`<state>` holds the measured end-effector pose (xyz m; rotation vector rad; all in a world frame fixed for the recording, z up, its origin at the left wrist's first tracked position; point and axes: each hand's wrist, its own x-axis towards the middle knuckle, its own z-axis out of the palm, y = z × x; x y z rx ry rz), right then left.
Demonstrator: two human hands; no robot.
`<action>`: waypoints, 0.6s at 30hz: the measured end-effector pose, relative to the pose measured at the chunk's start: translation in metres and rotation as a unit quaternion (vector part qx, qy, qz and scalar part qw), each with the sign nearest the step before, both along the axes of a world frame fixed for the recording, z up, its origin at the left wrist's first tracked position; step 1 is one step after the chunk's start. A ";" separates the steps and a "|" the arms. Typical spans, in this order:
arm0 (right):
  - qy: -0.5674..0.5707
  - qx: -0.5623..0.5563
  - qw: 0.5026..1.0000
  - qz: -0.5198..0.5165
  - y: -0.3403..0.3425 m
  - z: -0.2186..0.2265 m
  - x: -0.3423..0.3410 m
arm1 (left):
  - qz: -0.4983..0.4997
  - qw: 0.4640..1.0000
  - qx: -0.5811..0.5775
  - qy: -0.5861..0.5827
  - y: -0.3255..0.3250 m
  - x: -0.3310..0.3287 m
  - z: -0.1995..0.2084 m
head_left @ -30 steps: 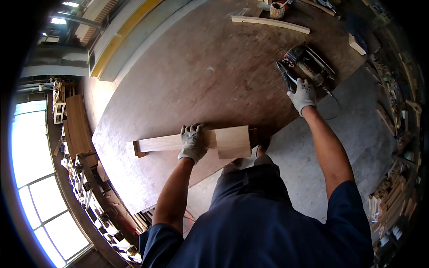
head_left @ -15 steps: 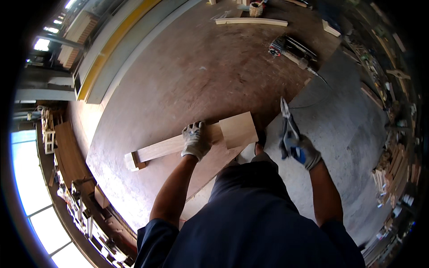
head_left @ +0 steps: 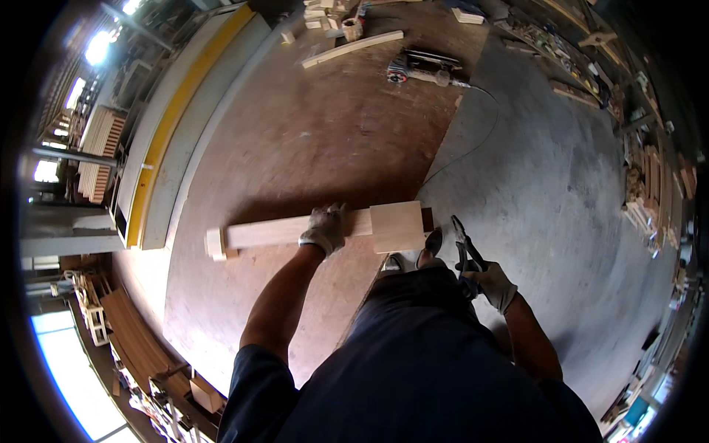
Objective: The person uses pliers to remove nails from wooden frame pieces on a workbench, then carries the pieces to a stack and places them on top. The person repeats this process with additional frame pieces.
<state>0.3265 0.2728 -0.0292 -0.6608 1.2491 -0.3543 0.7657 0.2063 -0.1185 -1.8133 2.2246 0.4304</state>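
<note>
My left hand point(head_left: 323, 229), in a pale work glove, is closed round the middle of a long wooden piece point(head_left: 269, 232). A broad square wooden panel point(head_left: 397, 227) is at its right end, and a small wooden block point(head_left: 216, 244) crosses its left end. In my right hand point(head_left: 492, 286), also gloved, is a pair of pliers point(head_left: 465, 247) with dark handles, gripped by the handles. The pliers point up and away from me, to the right of the square panel and apart from it. My fingers partly hide the handles.
A corded power tool point(head_left: 422, 69) lies on the brown surface point(head_left: 325, 140) ahead, near a wooden strip point(head_left: 353, 49) and a small round container point(head_left: 352, 29). Grey floor point(head_left: 546, 184) stretches to the right, with stacked wood offcuts point(head_left: 650, 188) beyond. My feet point(head_left: 432, 241) stand just below the panel.
My right hand has brought the pliers down and closer to my body. The wooden piece lies more level across the view, still in my left hand. The whole view has turned.
</note>
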 end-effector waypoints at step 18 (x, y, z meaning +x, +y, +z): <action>0.221 -0.158 0.957 0.100 0.043 -0.023 0.012 | -0.120 0.976 -0.129 -0.128 -0.107 -0.011 -0.018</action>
